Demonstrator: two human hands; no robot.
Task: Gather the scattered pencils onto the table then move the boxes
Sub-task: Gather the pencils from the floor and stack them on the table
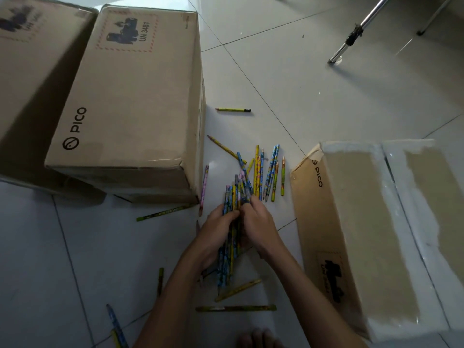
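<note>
**Between the boxes, both hands hold a bundle of pencils**

On the tiled floor (313, 96), between two cardboard boxes, a person gathers pencils with two bare hands. The left hand (216, 234) has its fingers curled around a bundle of pencils (231, 237), which points away from the person and stands a little raised above the floor. The right hand (258, 222) grasps the same bundle from the other side, with its fingertips pinching the upper part of it. So both hands are clenched on the bundle, and they touch each other there.

Just beyond the hands, a loose group of pencils (270, 172) lies on the floor, most of them nearly parallel, blue and yellow and orange. One yellow pencil with a black cap (233, 110) lies alone, further away, near the side of the large box. More single pencils are scattered near the person: a green one (163, 212) at the corner of the large box, a dark one (235, 308) lying across below the forearms, a yellow one (238, 289) just above it, and a blue one (116, 325) at the lower left.

A large closed box (130, 101) with the word PICO stands on the left side. Another box (32, 71) stands just beside it, further left, and is only partly in view. On the right side a third box (376, 234) lies with white tape along its top. At the upper right, thin metal legs of a stand (356, 33) rest on the floor. Toes of a bare foot (258, 337) show at the bottom edge.
</note>
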